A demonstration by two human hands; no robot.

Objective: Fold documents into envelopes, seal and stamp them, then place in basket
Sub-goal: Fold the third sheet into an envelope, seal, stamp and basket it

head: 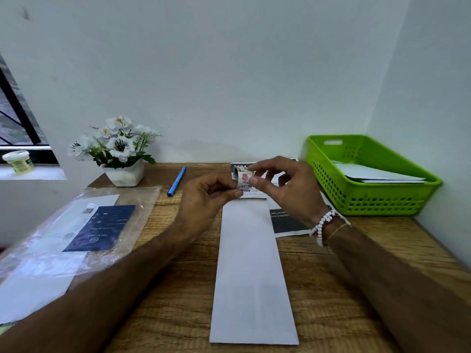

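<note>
We record the stamp (244,180) as only partly visible. The left hand (204,197) and right hand (288,184) pinch it, and their fingertips cover its lower and right edges. Its print is too small to read beyond a reddish mark.

The left hand covers the far left corner of the envelope (252,276).

The printed sheet (288,222) shows only in patches around both hands and the envelope, and most of its text is illegible.

The plastic sleeve (76,225) is blurred and cut off by the left edge. We cannot read the dark card (102,228) inside it.

The near wall of the basket (382,202) masks part of the white papers (377,174), so we cannot count them.

The jar (19,161) label is unreadable.

Both forearms (382,271) run off the bottom edge.
</note>
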